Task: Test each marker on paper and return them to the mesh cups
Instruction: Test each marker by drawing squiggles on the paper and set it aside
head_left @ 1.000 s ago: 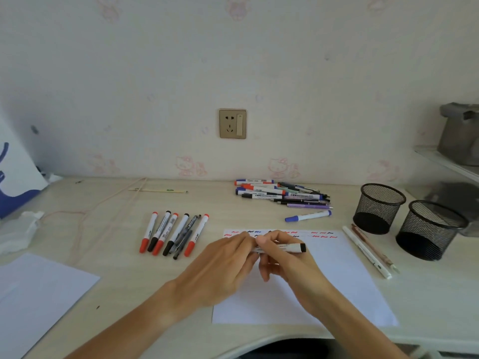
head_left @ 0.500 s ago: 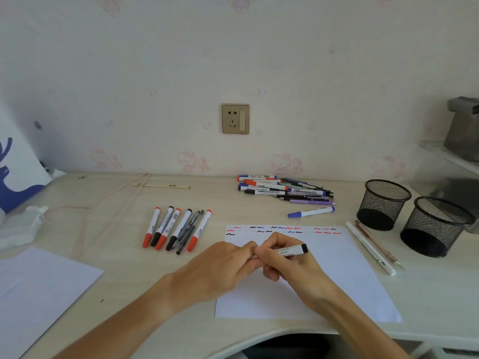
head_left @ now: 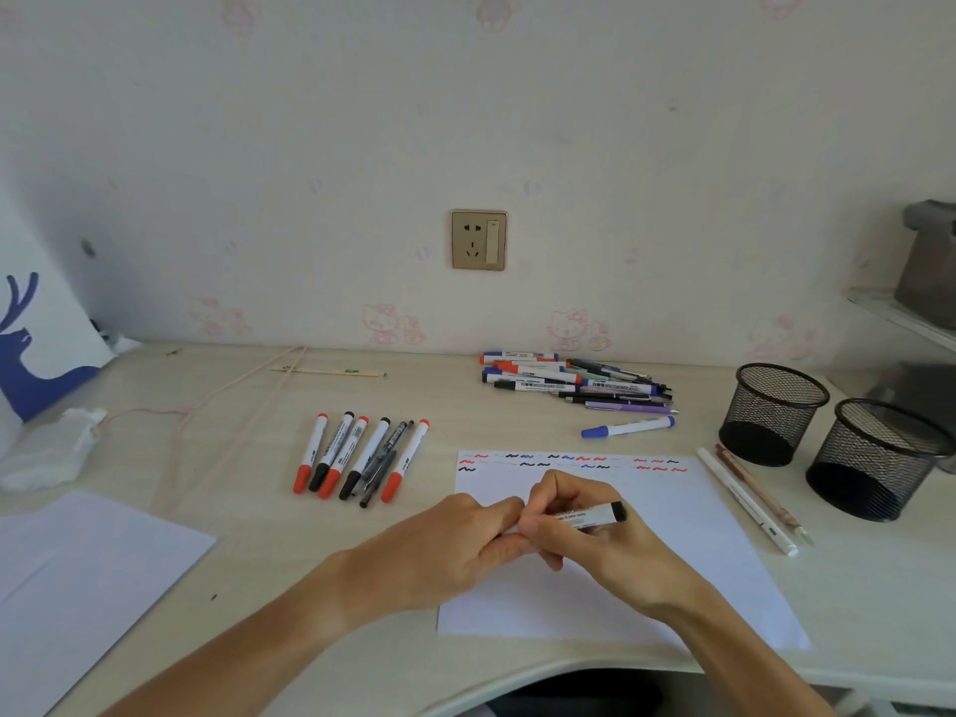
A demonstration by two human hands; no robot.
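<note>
Since the earlier frame little has moved: both hands, left hand (head_left: 455,545) and right hand (head_left: 579,530), stay closed on the light, stiff black marker (head_left: 595,514), the left probably pinching its hidden cap end, the right gripping the smooth barrel.

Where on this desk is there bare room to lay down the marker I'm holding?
Free: bare desk between the row of markers and test paper; also between that row and the blank sheet. Crowded: around the pen pile and beside the mesh cups.

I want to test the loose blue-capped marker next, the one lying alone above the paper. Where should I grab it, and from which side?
Take the blue-capped marker at the middle of its white barrel, from above. It lies flat and nearly crosswise on the desk, clear of the marker pile behind it, so a thumb-and-finger grip across the barrel should fit.
</note>
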